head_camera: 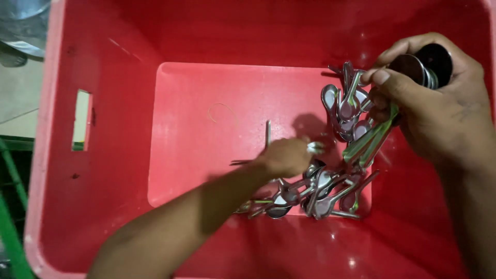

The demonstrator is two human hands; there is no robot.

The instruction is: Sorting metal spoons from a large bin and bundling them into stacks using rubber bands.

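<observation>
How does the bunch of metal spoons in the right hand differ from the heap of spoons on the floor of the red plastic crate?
The bunch of metal spoons is gripped in the right hand, lifted, handles roughly aligned. The heap of spoons lies loose and crisscrossed on the red plastic crate floor, with the left hand reaching into it. Both are shiny steel spoons of similar shape.

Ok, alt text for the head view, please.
Two bare hands sort metal spoons inside a red plastic crate: the left hand reaches into the pile, while the right hand grips a bunch of spoons.
</observation>
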